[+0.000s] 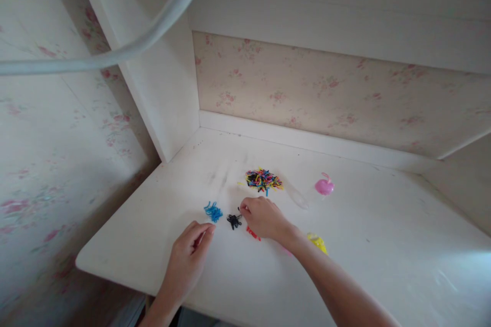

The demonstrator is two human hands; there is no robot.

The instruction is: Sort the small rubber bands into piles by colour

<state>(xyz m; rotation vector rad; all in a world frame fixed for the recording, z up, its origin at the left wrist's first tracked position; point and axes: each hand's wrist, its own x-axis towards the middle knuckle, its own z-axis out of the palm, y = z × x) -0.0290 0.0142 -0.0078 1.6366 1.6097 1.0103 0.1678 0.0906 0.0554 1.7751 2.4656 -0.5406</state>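
Observation:
A mixed heap of small coloured elastic bands [263, 180] lies toward the back of the white desk [383, 245]. In front of it sit sorted little piles: blue [213, 211], black [233, 220], red [252, 234] and yellow [317, 241]. My right hand [264, 217] rests on the desk between the black and red piles, its fingertips pinched on a small black band just above the black pile. My left hand [188, 255] lies on the desk near the front edge, fingers together and curled, just below the blue pile; I see nothing in it.
A pink lid-like piece [324, 186] and a clear plastic container [297, 197] lie right of the mixed heap. A white shelf side [161, 92] rises at the left back. The desk's front edge [126, 281] runs close under my left hand. A white cable [126, 51] hangs across the top.

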